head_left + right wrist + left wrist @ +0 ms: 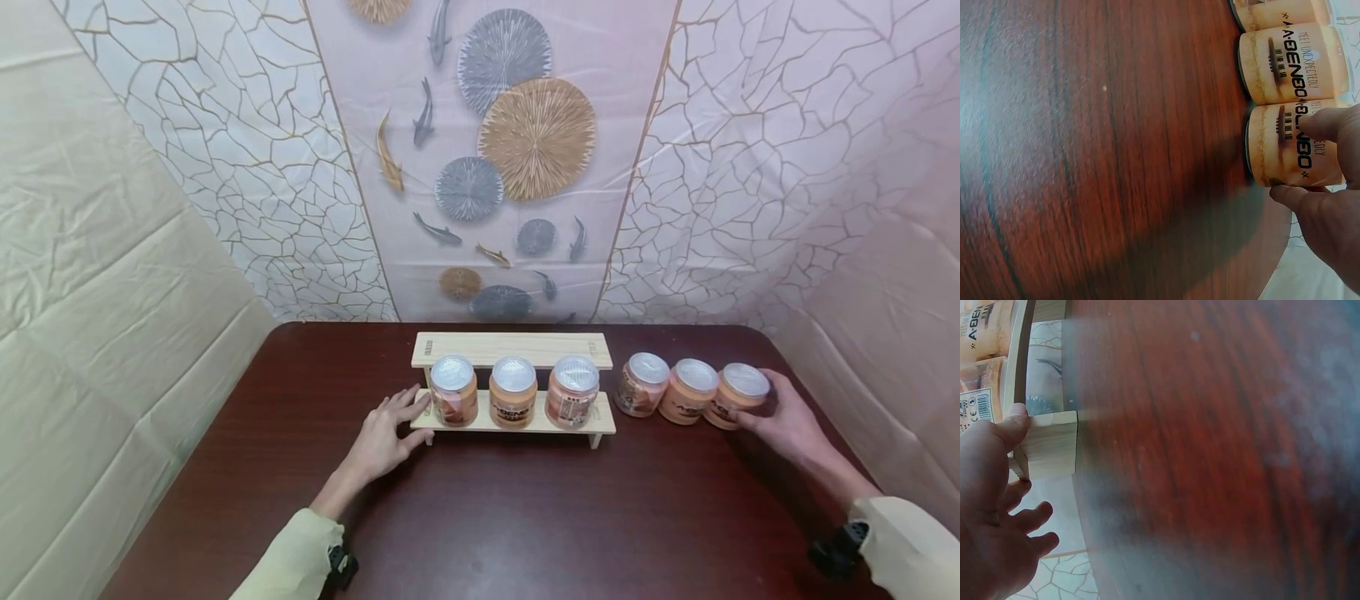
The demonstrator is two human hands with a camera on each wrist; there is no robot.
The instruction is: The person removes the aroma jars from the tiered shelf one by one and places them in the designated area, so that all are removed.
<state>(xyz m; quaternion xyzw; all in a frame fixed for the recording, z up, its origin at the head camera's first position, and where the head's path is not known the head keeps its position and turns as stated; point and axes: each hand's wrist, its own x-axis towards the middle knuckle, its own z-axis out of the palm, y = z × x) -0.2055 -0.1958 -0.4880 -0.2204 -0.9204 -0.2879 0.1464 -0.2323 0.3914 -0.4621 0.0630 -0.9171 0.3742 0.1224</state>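
A two-tier wooden rack [513,348] stands on the dark table, with three lidded jars on its lower board: a left jar [453,392], a middle jar [513,393] and a right jar [572,393]. My left hand [386,435] grips the left end of that lower board; in the left wrist view the thumb [1016,425] presses its edge. To the right of the rack, three more jars stand in a touching row on the table. Around the outermost jar [738,395] my right hand [787,421] curls, its thumb on the printed front.
The other jars in the table row are a near-rack jar [642,385] and a centre jar [687,392]. A patterned cloth [525,250] hangs behind the table [525,517], and pale cloth walls [892,333] close in both sides.
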